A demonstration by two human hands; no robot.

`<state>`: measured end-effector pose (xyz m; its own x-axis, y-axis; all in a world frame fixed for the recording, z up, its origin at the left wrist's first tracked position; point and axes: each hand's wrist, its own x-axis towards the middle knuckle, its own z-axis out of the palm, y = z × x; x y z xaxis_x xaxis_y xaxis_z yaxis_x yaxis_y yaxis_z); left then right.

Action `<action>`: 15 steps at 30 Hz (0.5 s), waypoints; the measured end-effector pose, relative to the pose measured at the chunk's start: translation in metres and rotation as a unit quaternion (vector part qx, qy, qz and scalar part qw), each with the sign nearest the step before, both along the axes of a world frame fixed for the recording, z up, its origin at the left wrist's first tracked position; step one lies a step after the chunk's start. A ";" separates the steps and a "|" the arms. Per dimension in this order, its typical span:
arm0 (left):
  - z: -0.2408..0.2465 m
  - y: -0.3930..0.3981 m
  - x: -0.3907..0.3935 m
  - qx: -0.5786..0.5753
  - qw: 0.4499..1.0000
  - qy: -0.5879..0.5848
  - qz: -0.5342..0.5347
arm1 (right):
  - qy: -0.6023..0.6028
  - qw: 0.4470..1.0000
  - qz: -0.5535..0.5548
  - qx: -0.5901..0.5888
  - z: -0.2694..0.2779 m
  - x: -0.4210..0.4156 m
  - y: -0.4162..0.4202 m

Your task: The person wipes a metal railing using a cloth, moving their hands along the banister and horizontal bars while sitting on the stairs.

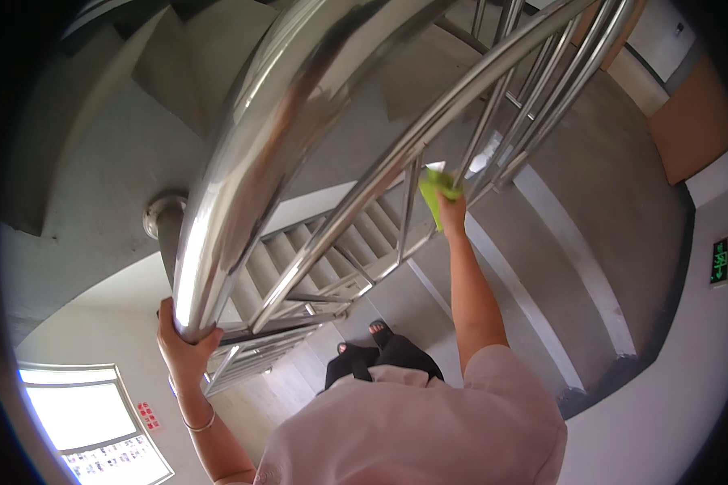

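A thick, polished stainless-steel handrail [230,200] rises steeply through the left half of the view. My left hand [185,348] grips its lower end, thumb on one side and fingers on the other. Farther right, my right hand [452,206] holds a bright green cloth [434,197] around a thin metal baluster [482,133] of the stair railing. The cloth hides most of my right fingers. Between my two hands runs a narrower sloping steel rail [364,182], with slanted bars below it.
Grey steps with pale edge strips [522,291] curve up on the right. Another stair flight [321,248] lies below, beyond the railing. A bright window [79,406] is at lower left. A green lit exit sign [719,260] hangs on the right wall. My sandalled feet [376,330] stand near the railing.
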<state>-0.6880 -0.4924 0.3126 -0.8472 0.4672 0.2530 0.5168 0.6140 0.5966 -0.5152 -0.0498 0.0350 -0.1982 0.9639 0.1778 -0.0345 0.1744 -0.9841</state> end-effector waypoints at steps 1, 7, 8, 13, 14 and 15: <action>0.004 0.002 0.002 -0.004 1.000 -0.005 0.001 | -0.038 0.999 -0.011 -0.016 -0.047 0.005 0.000; -0.005 -0.008 -0.001 -0.023 0.998 0.058 -0.010 | -0.126 0.986 0.023 -0.106 -0.081 -0.004 0.002; -0.003 -0.004 0.001 -0.013 1.000 0.021 0.001 | -0.091 0.993 0.018 -0.072 -0.031 -0.002 -0.004; 0.001 0.008 0.003 0.010 1.000 0.018 -0.021 | -0.064 0.989 0.019 0.130 0.205 0.015 0.018; 0.004 0.010 0.005 0.006 1.000 0.018 -0.017 | -0.071 0.987 0.038 0.136 0.242 0.015 0.020; 0.005 0.011 0.006 0.005 0.999 0.022 -0.023 | -0.052 0.985 -0.001 0.165 0.254 0.011 0.024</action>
<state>-0.6820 -0.4812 0.3181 -0.8127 0.5032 0.2939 0.5703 0.5830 0.5787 -0.5041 -0.0259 0.2886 -0.2308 0.8577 0.4595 0.0639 0.4846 -0.8724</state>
